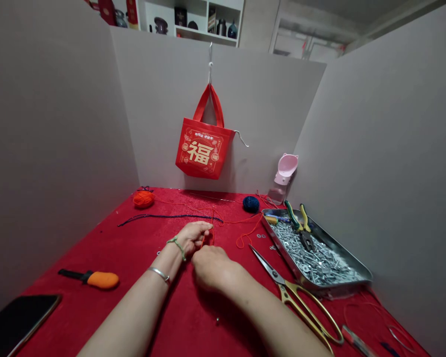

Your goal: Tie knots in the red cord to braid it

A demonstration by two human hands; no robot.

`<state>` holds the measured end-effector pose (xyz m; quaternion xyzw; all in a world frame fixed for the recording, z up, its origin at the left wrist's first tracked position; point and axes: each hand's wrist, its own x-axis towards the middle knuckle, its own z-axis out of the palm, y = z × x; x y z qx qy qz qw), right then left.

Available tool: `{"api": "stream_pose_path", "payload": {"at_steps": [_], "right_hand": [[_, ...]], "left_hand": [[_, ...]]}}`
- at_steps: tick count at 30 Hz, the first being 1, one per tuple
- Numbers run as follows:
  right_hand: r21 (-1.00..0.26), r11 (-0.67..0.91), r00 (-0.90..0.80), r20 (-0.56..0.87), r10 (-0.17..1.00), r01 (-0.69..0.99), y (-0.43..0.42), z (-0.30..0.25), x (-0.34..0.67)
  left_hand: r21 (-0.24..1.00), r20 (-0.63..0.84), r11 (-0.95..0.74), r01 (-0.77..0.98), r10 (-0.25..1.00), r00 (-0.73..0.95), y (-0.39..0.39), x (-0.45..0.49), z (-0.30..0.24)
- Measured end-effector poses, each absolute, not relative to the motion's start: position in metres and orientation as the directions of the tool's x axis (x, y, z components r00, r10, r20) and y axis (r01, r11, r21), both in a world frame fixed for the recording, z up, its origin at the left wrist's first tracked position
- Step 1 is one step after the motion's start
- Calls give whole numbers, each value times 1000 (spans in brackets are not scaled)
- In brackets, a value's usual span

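Observation:
My left hand (194, 237), with a green cord and a silver bangle at the wrist, pinches thin orange-red yarn (212, 237) near the middle of the red-covered table. Just in front and to its right, my right hand (212, 267) is curled closed, back toward me, against the same yarn; its fingertips are hidden. The yarn trails off behind my hands and loops to the right. Beyond the left hand lies a dark braided cord (171, 216). An orange yarn ball (143, 199) rests at the back left, and a dark blue yarn ball (251, 204) at the back.
On the right, a metal tray (319, 287) holds many screws and pliers (301, 228). Gold-handled scissors (297, 297) lie beside it. An orange-handled tool (103, 280) and a phone (18, 322) are at left. A red bag (204, 151) hangs on the back panel near a pink-topped bottle (286, 169).

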<state>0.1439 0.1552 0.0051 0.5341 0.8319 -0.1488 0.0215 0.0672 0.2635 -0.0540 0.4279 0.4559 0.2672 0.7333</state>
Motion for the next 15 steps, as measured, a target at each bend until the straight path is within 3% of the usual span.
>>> {"api": "stream_pose_path", "payload": {"at_steps": [2,3,4,6,8,10,12,15], "right_hand": [[-409,441,-570,-279,773,799,157,11,151],[-552,394,-614,-296,732,735,161,12,158],[-673,285,-585,-271,764,683,168,11,167],[-837,45,-261,-118,958,545,185,2,184],[-945,-160,65,-148,987,286,202,-13,197],[-961,-275,108,-272,956,19,213,-28,201],[-928,-337,11,-343,939,-161,217,-36,198],[-896,-365,-169,-331,929,-252,217,-38,190]], "left_hand": [[877,-431,480,-7,792,432,264,66,-55],[884,-418,467,-12,803,425,264,66,-56],[893,-402,450,-18,814,419,265,66,-56],[907,-380,421,-20,836,395,264,65,-55],[915,-383,404,20,850,362,262,66,-54],[923,-382,376,83,864,329,261,67,-53],[931,-366,352,102,877,312,259,69,-54],[937,-344,345,55,885,314,258,71,-57]]}}
